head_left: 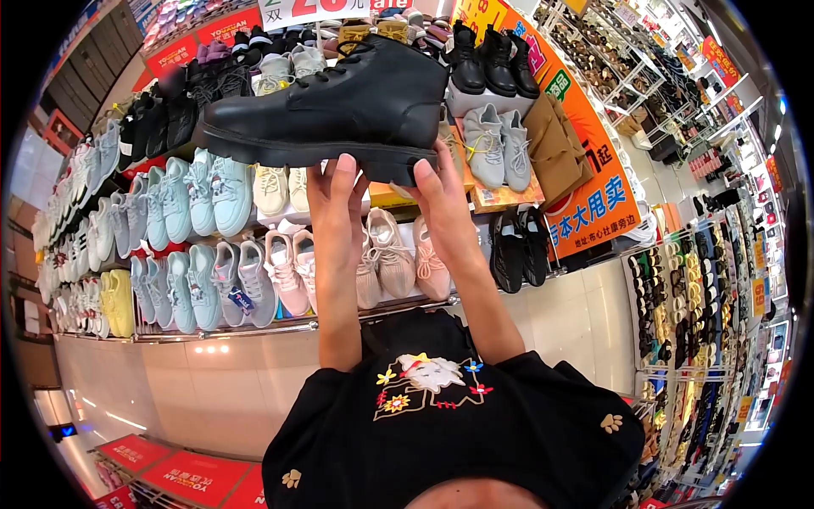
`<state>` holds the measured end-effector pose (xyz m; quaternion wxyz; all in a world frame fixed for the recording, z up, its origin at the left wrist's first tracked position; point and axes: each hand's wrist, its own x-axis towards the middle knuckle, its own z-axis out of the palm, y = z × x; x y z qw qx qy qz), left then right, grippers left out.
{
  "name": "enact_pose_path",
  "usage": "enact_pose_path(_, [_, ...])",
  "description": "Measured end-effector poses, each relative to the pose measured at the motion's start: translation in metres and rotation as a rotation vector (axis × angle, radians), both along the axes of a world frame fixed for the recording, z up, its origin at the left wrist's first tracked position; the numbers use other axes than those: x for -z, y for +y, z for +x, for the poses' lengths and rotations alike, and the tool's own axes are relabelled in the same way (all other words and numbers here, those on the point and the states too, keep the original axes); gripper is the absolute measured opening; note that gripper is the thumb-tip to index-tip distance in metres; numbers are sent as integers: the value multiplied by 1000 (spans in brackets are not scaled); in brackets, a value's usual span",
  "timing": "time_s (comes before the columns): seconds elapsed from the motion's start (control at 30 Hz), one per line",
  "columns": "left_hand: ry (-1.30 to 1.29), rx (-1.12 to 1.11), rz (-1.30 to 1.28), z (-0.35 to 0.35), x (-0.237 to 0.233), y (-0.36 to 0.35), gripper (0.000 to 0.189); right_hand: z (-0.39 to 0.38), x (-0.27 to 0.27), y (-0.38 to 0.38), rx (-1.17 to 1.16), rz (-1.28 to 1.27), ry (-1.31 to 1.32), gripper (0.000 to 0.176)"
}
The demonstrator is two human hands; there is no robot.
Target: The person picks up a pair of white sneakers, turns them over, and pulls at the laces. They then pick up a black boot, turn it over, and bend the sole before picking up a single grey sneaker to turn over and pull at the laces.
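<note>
A black lace-up ankle boot (pixel 331 114) is held up over the shoe display, side-on, its toe pointing left and its sole facing down. My left hand (pixel 337 199) grips the sole near the middle, thumb up against its edge. At the heel, my right hand (pixel 443 199) has its thumb pressed on the heel block. The other fingers of both hands are mostly hidden beneath and behind the boot. Behind it stand light blue sneakers (pixel 231 197), grey sneakers (pixel 485 148) and black boots (pixel 466 64).
Pink sneakers (pixel 386 254) and black shoes (pixel 519 250) line the display's front row. A brown paper bag (pixel 555 148) leans by an orange sign (pixel 593 182). Racks of sandals (pixel 691 314) stand at right. Red signs (pixel 191 475) lie behind at lower left.
</note>
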<state>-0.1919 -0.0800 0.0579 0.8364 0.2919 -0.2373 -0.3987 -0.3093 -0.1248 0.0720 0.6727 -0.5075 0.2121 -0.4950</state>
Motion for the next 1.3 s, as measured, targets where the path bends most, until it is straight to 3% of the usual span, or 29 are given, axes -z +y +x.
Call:
enact_pose_path(0.33, [68,117,-7,-6,3,-12,45,-11,-8,6,23,-97,-25,73])
enact_pose_path(0.43, [73,81,16,-17,1,-17,43,-21,-3,2,49,-56,-2,72])
enact_pose_path(0.5, [49,21,17,-26,3,-21,32,-26,-6,2,74,-35,4,68])
enact_pose_path(0.6, [84,87,-49,-37,0,-22,41,-33,-8,0,104,-13,-10,63])
enact_pose_path(0.77, [89,5,3,-57,4,-30,48,-43,-5,-5,133,-12,-25,60])
enact_pose_path(0.87, [-31,-42,31,-60,1,-28,56,-47,5,-8,101,114,-88,56])
enact_pose_path(0.93, [-313,-21,24,-56,3,-26,64,-51,13,-12,-40,224,-184,52])
enact_pose_path(1.0, [-390,-12,39,-53,-3,-23,65,-50,13,-10,-43,270,-196,51])
enact_pose_path(1.07, [-529,-75,175,-53,-14,-14,63,-49,11,-7,-86,485,-321,54])
enact_pose_path(1.2, [-562,-163,177,-49,-9,-13,38,-47,23,-10,-194,602,-419,59])
enact_pose_path(1.27, [-533,-210,148,-50,-16,-10,30,-45,28,-11,-451,708,-640,63])
enact_pose_path(1.3, [-503,-256,119,-50,-20,-9,23,-44,31,-11,-452,705,-642,63])
